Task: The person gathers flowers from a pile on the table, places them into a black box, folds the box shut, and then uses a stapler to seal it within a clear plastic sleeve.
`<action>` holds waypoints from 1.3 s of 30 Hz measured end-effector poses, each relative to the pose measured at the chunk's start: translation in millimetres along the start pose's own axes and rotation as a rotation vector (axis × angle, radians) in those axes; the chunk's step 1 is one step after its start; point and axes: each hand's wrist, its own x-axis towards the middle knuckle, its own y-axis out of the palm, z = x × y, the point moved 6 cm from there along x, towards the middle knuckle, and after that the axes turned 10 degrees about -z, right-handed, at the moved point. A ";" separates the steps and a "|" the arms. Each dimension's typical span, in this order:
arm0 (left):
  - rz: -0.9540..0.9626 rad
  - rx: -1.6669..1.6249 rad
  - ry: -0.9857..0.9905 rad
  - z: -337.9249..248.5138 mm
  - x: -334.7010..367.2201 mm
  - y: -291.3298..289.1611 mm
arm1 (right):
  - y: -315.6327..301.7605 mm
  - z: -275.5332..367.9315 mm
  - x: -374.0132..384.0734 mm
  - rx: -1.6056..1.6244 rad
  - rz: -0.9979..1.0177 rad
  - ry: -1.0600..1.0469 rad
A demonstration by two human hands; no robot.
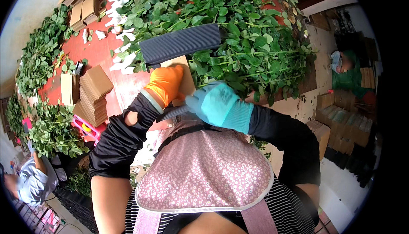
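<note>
My left hand, in an orange glove, is closed at the left edge of a tan cardboard sheet. To its right my right hand, in a teal knitted glove with grey fingertips, is curled closed near the sheet's lower edge; what its fingers hold is hidden. Just beyond the hands lies a dark grey ribbed pad, and the sheet's far end meets it. Below the hands a grey strip shows in part. Leafy green stems lie beyond and to the right of the right hand.
Stacked cardboard sheets stand on the red table at left, beside a pink crate. White wrapped ends line the stems. More cardboard sits far left. One person is at lower left, another at right near boxes.
</note>
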 end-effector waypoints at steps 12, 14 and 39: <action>0.122 0.075 0.055 -3.9 2.1 -5.5 | -36.5 8.8 22.8 0.280 0.108 -0.043; 0.128 0.070 0.071 -1.9 3.7 -1.9 | -39.7 -2.0 34.8 0.212 0.077 -0.075; -0.135 -0.425 -0.052 -5.2 -35.0 -17.4 | 25.0 -86.8 67.2 0.160 0.104 0.300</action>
